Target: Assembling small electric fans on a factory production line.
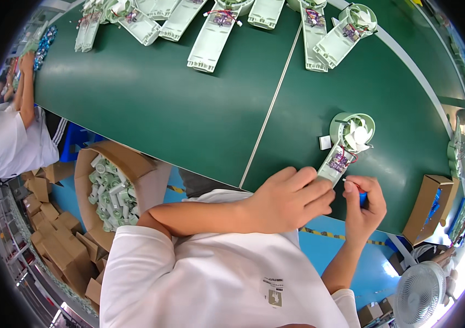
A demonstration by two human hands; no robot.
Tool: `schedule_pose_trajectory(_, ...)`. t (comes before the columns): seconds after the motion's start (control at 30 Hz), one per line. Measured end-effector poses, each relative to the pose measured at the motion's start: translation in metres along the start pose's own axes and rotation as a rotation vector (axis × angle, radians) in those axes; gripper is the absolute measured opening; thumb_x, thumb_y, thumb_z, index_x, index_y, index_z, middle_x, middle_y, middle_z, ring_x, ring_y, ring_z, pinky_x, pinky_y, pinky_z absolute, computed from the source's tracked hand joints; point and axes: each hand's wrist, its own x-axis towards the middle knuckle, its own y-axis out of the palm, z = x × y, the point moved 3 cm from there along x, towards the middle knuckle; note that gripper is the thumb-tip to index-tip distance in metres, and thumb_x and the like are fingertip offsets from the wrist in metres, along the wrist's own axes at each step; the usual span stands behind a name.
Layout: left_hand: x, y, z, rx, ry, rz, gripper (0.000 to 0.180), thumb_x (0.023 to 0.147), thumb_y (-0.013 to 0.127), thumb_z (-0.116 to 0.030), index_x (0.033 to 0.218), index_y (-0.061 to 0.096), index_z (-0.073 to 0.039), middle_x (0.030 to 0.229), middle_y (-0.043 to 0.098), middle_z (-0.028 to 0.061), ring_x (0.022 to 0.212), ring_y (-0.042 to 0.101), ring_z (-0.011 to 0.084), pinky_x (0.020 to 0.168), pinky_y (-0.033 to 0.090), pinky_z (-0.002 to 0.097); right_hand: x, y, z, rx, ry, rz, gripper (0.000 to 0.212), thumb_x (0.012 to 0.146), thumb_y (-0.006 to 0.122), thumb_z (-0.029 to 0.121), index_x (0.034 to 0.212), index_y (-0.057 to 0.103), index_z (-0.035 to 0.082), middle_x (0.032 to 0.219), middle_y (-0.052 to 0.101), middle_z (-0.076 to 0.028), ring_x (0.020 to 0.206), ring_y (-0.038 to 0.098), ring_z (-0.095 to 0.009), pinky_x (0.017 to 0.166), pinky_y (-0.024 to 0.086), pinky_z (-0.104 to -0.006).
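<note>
A pale green handheld fan housing half (328, 174) lies on the green table, its handle toward me. In its round end sits a white fan blade (359, 135); below that is a small purple circuit board (339, 159) with red wires. My left hand (292, 199) is closed over the near end of the handle and hides it. Beside it on the right, my right hand (368, 205) is closed on a blue piece (363, 199), mostly hidden by the fingers. A tiny white tip shows near its thumb; whether it joins the wires is unclear.
Several similar fan halves (208, 46) lie along the table's far side. A small white block (325, 142) sits by the fan. One carton (93, 188) of pale green parts stands at left, another carton (426, 210) at right. A co-worker (16, 131) is at far left.
</note>
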Motion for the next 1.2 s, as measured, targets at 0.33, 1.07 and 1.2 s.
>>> schedule_pose_trajectory(0.33,-0.015,0.015,0.004,0.001,-0.032,0.030,0.027,0.071,0.077,-0.018,0.094,0.068,-0.006,0.101,0.060,0.0022,0.084,0.052,0.0190,0.062,0.047,0.0271,0.001,0.015,-0.001,-0.283,-0.338,-0.096,0.009,0.083,0.069,-0.006,0.089,0.067,0.000,0.081,0.067,-0.009,0.071,0.060,-0.019,0.065,0.046,-0.0264)
schedule_pose_trajectory(1.07,-0.020,0.019,0.002,0.088,-0.029,0.116,0.021,0.080,0.072,-0.022,0.095,0.068,-0.008,0.097,0.056,-0.0005,0.082,0.047,0.0168,0.061,0.039,0.0263,0.013,0.010,0.031,-0.647,-0.484,0.087,0.012,0.079,0.074,-0.004,0.088,0.068,0.001,0.080,0.066,-0.008,0.062,0.059,-0.018,0.057,0.048,-0.0273)
schedule_pose_trajectory(1.2,-0.020,0.018,0.003,0.100,-0.020,0.133,0.020,0.081,0.070,-0.021,0.096,0.068,-0.008,0.098,0.056,-0.0003,0.082,0.048,0.0168,0.061,0.039,0.0265,0.013,0.010,0.032,-0.530,-0.301,0.076,0.010,0.081,0.074,-0.003,0.088,0.068,0.001,0.081,0.066,-0.006,0.064,0.058,-0.013,0.058,0.046,-0.0248)
